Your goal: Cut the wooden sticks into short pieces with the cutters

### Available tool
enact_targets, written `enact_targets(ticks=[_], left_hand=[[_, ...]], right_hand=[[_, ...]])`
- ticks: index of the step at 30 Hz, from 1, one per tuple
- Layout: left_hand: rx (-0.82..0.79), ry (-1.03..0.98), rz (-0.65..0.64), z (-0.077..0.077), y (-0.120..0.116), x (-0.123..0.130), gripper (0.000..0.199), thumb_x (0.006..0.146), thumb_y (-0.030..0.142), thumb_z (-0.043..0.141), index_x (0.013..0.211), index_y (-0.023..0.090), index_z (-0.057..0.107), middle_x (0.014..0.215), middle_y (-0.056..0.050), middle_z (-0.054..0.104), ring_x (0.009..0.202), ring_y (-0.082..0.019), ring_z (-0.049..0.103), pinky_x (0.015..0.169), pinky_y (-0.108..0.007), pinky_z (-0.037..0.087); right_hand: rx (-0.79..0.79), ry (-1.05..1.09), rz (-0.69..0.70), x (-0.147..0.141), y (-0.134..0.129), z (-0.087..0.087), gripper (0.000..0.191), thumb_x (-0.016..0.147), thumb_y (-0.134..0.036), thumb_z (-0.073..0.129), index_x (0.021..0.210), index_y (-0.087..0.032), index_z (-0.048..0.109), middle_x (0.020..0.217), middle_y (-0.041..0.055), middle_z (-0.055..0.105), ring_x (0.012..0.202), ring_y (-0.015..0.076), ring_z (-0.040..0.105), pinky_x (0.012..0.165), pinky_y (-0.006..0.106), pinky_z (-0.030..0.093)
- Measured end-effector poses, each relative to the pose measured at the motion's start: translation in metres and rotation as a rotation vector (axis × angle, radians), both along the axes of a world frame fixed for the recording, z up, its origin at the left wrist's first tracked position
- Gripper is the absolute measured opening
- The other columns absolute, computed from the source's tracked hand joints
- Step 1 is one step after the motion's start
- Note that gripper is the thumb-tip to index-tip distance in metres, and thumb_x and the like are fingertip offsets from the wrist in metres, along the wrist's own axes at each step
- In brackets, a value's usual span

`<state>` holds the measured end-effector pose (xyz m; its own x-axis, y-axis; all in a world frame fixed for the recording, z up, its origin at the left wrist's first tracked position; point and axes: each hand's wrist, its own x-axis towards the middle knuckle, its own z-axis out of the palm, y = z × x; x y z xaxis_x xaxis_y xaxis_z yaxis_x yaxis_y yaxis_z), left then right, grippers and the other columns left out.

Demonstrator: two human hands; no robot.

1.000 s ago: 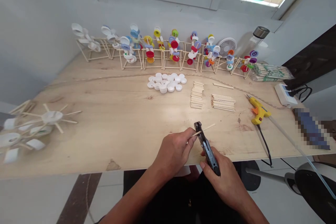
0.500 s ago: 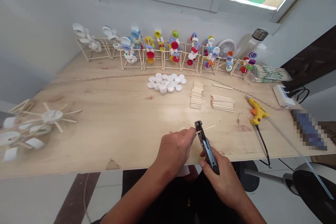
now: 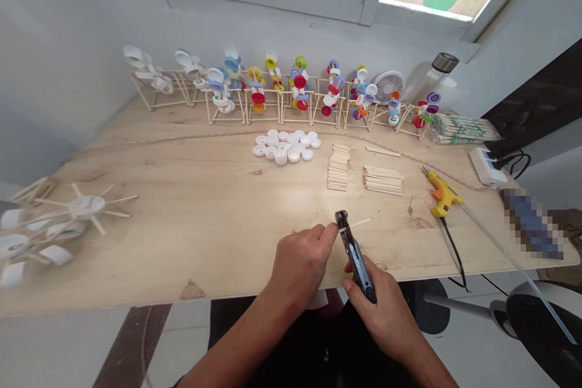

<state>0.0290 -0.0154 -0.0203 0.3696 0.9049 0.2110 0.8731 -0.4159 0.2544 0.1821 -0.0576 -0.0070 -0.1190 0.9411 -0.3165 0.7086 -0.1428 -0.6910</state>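
Observation:
My right hand (image 3: 382, 303) is closed round the handles of dark metal pliers (image 3: 357, 264), their head pointing away from me. Between the jaws runs a thin wooden stick (image 3: 362, 222), whose free end sticks out to the right. My left hand (image 3: 302, 260) pinches the stick's other end, just left of the jaws, and its fingers hide that end. Beyond the hands lie a column of short sticks (image 3: 338, 168) and a bundle of longer sticks (image 3: 383, 180). One loose stick (image 3: 382, 151) rests above the bundle.
White bottle caps (image 3: 287, 147) are grouped mid-table. Stick stands with coloured cap wheels (image 3: 297, 91) line the wall. A yellow glue gun (image 3: 443, 194) and a power strip (image 3: 487, 167) are at right. Spoked stick wheels (image 3: 86, 207) lie at left.
The view has shifted slightly. Both hands keep their hold on the pliers and the stick, with almost no movement between them.

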Motion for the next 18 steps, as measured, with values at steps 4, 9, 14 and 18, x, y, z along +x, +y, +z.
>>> enact_targets(ticks=[4, 9, 14, 18], left_hand=[[0.018, 0.001, 0.013, 0.0002, -0.0007, 0.0002, 0.018, 0.083, 0.012, 0.039, 0.086, 0.019, 0.055, 0.062, 0.0, 0.057, 0.051, -0.012, 0.05, 0.046, -0.023, 0.026], [0.019, 0.009, 0.013, 0.0013, -0.0007, 0.0001, 0.018, 0.083, 0.012, 0.04, 0.089, 0.019, 0.056, 0.063, 0.0, 0.058, 0.053, -0.013, 0.051, 0.047, -0.024, 0.028], [-0.004, 0.011, 0.004, 0.0005, -0.0008, 0.0007, 0.018, 0.083, 0.012, 0.041, 0.09, 0.019, 0.056, 0.064, 0.0, 0.059, 0.053, -0.014, 0.052, 0.047, -0.024, 0.029], [-0.046, -0.017, 0.004, -0.0043, -0.0002, 0.001, 0.018, 0.084, 0.014, 0.041, 0.092, 0.019, 0.056, 0.066, 0.0, 0.061, 0.057, -0.014, 0.055, 0.048, -0.023, 0.031]], right_hand=[[0.023, -0.034, -0.004, 0.0005, -0.0004, -0.0032, 0.015, 0.077, -0.028, 0.047, 0.086, -0.019, 0.056, 0.067, -0.0002, 0.061, 0.065, 0.0184, 0.057, 0.062, 0.027, 0.039], [0.041, -0.061, 0.004, 0.0002, -0.0005, -0.0048, 0.015, 0.078, -0.029, 0.046, 0.086, -0.019, 0.055, 0.065, -0.0001, 0.059, 0.063, 0.0184, 0.057, 0.062, 0.027, 0.04], [0.056, -0.075, 0.005, -0.0007, -0.0016, -0.0044, 0.015, 0.079, -0.03, 0.045, 0.084, -0.019, 0.056, 0.066, 0.0008, 0.061, 0.064, 0.0187, 0.057, 0.062, 0.027, 0.039], [0.061, -0.079, 0.012, -0.0008, -0.0018, -0.0063, 0.015, 0.08, -0.029, 0.044, 0.08, -0.019, 0.054, 0.067, 0.0012, 0.061, 0.065, 0.0184, 0.058, 0.063, 0.027, 0.039]])
